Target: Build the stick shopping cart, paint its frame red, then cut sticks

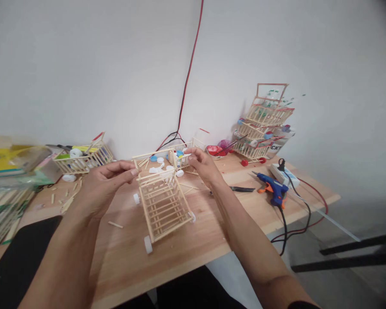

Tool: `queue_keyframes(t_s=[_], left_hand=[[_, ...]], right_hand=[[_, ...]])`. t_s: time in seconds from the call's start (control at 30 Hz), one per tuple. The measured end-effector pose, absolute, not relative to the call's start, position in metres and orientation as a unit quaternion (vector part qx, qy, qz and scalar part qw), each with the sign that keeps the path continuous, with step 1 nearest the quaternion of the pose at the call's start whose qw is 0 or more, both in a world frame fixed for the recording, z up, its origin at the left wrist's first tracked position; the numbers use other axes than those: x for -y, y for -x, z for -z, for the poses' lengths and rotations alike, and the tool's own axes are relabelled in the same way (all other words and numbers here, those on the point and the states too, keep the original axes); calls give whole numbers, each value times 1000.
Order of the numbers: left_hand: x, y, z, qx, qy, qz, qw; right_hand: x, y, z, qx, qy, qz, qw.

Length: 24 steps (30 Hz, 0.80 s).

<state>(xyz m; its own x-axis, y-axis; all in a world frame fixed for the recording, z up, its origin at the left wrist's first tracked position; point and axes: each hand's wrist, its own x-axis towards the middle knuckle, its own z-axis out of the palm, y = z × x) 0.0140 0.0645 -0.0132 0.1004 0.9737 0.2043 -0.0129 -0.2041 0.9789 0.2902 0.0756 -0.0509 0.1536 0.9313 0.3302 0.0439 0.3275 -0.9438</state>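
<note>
A small cart built of thin wooden sticks (162, 204), with white bottle-cap wheels, rests on the wooden table (193, 240) in front of me. My left hand (104, 186) pinches a long wooden stick (154, 154) at its left end, just above the cart's top edge. My right hand (203, 165) pinches the same stick at its right end. The stick lies level between both hands, across the cart's far end.
Another stick cart (83, 159) holding caps sits at the back left. Stacked stick carts (263, 124) stand at the back right. A blue glue gun (273, 189), a white power strip (284, 174), a black cutter (241, 189) and loose sticks lie around.
</note>
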Motion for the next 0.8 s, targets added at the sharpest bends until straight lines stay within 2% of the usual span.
queue_keyframes(t_s=[0.53,0.8], left_hand=[[-64,-14,14,-431,-565,-524,469],[-64,-14,14,-433,-574,-520,460]], right_hand=[[-73,-286,43,424,337,-541,643],[-69,-287,36,402,310,-594,625]])
